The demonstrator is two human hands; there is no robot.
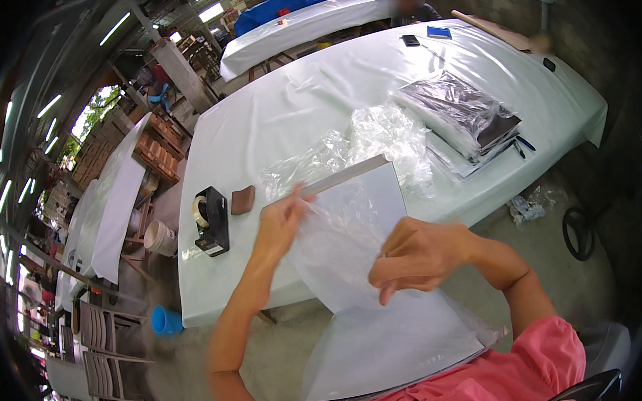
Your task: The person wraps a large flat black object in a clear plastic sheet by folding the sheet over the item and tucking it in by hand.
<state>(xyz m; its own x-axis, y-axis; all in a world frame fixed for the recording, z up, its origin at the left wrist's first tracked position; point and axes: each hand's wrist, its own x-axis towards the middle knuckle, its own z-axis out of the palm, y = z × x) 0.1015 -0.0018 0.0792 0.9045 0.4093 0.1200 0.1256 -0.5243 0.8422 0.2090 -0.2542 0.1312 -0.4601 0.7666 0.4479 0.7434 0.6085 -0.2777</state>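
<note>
A large flat white board (pixel 388 336) in a clear plastic sleeve (pixel 338 236) stands tilted between the person's lap and the near edge of the surface (pixel 272 122), its far edge resting on the white cloth and its near edge down by the pink shirt (pixel 508 380). The sleeve is loose and wrinkled over the upper half of the board. The left hand (pixel 282 217) is at the board's far left corner, its fingers pressed together on the plastic there, pinching the film against the board's edge. The right hand (pixel 420 257) lies on the face of the board to the right of the middle, fingers curled under with the thumb against them; it seems to grip a fold of the plastic, though the film is too clear to be sure.

Just beyond the board's far edge, crumpled clear plastic bags (pixel 376 142) lie in a loose heap on the surface. Farther right is a stack of dark flat items wrapped in shiny plastic (pixel 463 114), with a pen (pixel 523 144) just beside its near right corner. To the left of the board, near the left edge of the surface, stands a black tape dispenser (pixel 212 222), and a small brown block (pixel 243 200) lies just beside it. At the far end of the surface lie a black phone (pixel 410 40) and a blue booklet (pixel 439 32). On the floor to the near left is a blue cup (pixel 167 322).
</note>
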